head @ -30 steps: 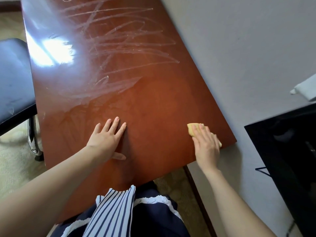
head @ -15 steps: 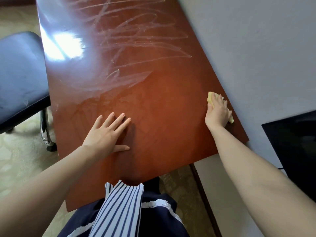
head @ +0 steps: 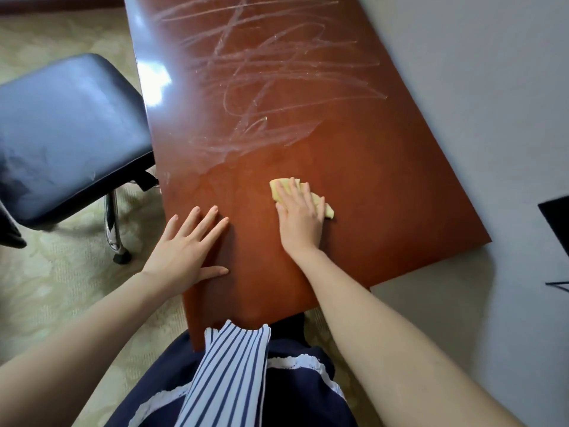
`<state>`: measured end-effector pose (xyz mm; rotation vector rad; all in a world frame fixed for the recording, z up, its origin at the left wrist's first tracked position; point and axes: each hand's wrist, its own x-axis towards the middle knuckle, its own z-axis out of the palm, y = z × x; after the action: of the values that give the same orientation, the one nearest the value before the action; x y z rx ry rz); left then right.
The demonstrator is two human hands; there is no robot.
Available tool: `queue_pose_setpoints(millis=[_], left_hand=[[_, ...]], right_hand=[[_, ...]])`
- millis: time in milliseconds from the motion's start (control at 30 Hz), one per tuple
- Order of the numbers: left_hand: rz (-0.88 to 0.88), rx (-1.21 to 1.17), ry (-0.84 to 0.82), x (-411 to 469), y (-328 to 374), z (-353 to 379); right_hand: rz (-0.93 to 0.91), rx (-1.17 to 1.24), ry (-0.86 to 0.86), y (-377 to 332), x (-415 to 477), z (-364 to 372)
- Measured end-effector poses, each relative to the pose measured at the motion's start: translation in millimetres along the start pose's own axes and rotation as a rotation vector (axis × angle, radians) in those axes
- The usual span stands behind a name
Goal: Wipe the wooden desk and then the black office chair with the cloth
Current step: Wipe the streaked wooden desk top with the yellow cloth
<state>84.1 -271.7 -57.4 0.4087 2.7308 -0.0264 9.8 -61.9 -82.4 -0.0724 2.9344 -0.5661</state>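
Note:
A glossy reddish wooden desk (head: 385, 186) runs away from me, with pale smear streaks across its far half. My right hand (head: 300, 218) lies flat with straight fingers on a yellow cloth (head: 320, 200), pressing it onto the desk's near middle. The cloth shows past the fingertips and on the right side of the hand. My left hand (head: 187, 252) rests flat and spread on the desk near its left edge, holding nothing. The black office chair (head: 64, 134), with a padded seat and chrome legs, stands to the left of the desk.
A grey wall (head: 492, 103) runs along the desk's right side. A black object (head: 557, 217) sticks into view at the right edge. Beige patterned carpet (head: 46, 278) covers the floor. My striped and navy clothing (head: 234, 377) is at the desk's near edge.
My right hand has slid the cloth from the desk's right edge leftward to the near middle. My left hand has stayed flat in place.

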Motion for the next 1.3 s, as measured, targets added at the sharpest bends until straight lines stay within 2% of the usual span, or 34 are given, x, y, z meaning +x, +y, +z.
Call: queue_pose_setpoints(millis=[200,333,433,567,767,1100,1300], left_hand=[[0.069,0.033,-0.021,-8,-28,5],[0.154,0.055,-0.043,-10,-35,9],[0.197,0.104,-0.06,-8,-36,11],[0.211,0.128,-0.06,-6,-34,11],[0.214,-0.016,-0.018,-6,-37,9],[0.001,-0.011,-0.069,-13,-7,19],[-0.095,-0.183,-0.074,-12,1,12]], right_hand=[[-0.187,-0.013,-0.035,-38,-74,26],[-0.321,0.037,-0.025,-28,-123,23],[-0.332,0.017,0.021,-9,-155,19],[-0.243,0.004,0.085,26,-175,6],[-0.063,0.014,0.14,72,-158,-12],[0.169,-0.056,0.027,121,-21,-62],[0.357,0.057,0.1,110,43,-72]])
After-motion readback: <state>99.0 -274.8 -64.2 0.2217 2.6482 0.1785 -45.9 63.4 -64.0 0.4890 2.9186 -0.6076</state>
